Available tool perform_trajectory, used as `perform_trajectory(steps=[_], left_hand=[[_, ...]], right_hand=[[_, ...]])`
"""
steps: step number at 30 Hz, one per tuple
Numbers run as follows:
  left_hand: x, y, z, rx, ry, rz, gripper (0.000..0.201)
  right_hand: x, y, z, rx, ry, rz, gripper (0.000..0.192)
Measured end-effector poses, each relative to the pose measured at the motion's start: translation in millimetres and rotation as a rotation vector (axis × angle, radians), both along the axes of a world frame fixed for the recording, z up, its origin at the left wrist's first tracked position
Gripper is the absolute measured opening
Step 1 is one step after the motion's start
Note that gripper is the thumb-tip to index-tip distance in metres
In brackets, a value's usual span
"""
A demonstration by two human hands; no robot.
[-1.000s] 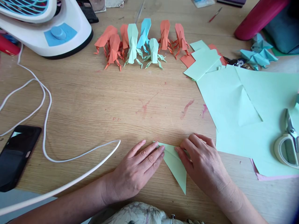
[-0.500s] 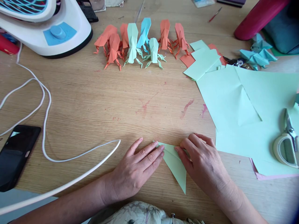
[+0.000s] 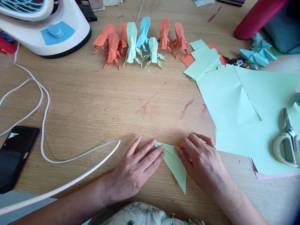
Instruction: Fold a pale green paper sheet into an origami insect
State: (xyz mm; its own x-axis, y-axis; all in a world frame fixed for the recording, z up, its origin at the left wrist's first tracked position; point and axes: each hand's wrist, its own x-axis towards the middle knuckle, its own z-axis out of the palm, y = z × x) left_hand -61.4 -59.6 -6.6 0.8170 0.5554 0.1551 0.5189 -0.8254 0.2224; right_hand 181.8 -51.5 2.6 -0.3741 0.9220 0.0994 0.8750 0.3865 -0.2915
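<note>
A light green sheet of paper (image 3: 176, 167), folded into a triangle with its point toward me, lies on the table before my body. My left hand (image 3: 137, 170) rests flat with its fingers spread, the fingertips pressing on the paper's upper left corner. At the upper right edge, my right hand (image 3: 201, 159) pinches the paper between thumb and curled fingers. A crease line runs across the paper's upper part. The paper's right corner is hidden under my right hand.
Several folded paper figures (image 3: 132, 43) stand at the back. Larger green sheets (image 3: 234, 137) lie to the right, with scissors (image 3: 287, 143) on them. At left are a phone (image 3: 17, 159), a white cable (image 3: 45, 109) and a white fan base (image 3: 67, 31). A red cylinder (image 3: 260, 18) lies back right.
My left fingers have shifted very slightly on the paper's corner. My right hand keeps its pinch, and the view has moved a little.
</note>
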Motion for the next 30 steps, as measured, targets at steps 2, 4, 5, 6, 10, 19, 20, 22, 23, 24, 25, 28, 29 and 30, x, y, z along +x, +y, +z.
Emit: perform_trajectory(steps=[2,4,5,6,10,19,20,22,23,24,25,28,29,30], left_hand=[[0.2,0.4,0.2,0.002,0.007,-0.001,0.041],[0.3,0.7,0.8,0.003,0.017,0.001,0.041],[0.2,0.7,1.3,0.002,0.023,0.002,0.041],[0.1,0.7,1.8,-0.001,0.029,0.003,0.041],[0.1,0.3,3.1,-0.015,0.036,0.007,0.042],[0.7,0.6,3.8,-0.014,0.058,0.017,0.041],[0.7,0.5,3.8,-0.012,0.06,0.017,0.041],[0.9,0.3,3.8,-0.005,0.062,0.018,0.041],[1.0,0.2,3.7,-0.001,0.062,0.018,0.041],[1.1,0.1,3.7,0.004,0.062,0.018,0.04],[1.2,0.1,3.8,0.009,0.061,0.019,0.039],[1.9,0.2,4.7,0.029,0.068,0.024,0.039],[2.5,0.1,5.0,0.037,0.076,0.029,0.04],[3.4,-0.1,5.4,0.048,0.085,0.038,0.041]], right_hand=[[-0.2,0.0,-0.1,0.002,0.0,-0.002,0.026],[-0.4,0.1,0.3,0.0,0.004,-0.005,0.026],[-0.5,0.1,0.6,-0.005,0.005,-0.008,0.026],[-0.6,0.1,1.0,-0.013,0.004,-0.01,0.026],[-1.0,0.0,2.5,-0.044,0.006,-0.014,0.025],[-3.0,-1.3,4.0,-0.039,-0.008,-0.047,0.021],[-3.3,-1.5,4.4,-0.038,-0.023,-0.051,0.021],[-4.0,-2.0,5.3,-0.037,-0.046,-0.061,0.021],[-4.3,-2.2,5.8,-0.039,-0.053,-0.066,0.021],[-4.5,-2.5,6.2,-0.043,-0.057,-0.073,0.021],[-4.7,-2.7,6.5,-0.051,-0.059,-0.084,0.02],[-4.8,-3.2,7.1,-0.072,-0.065,-0.113,0.016],[-4.7,-3.3,7.1,-0.077,-0.069,-0.12,0.015],[-4.6,-3.3,6.9,-0.08,-0.074,-0.124,0.015]])
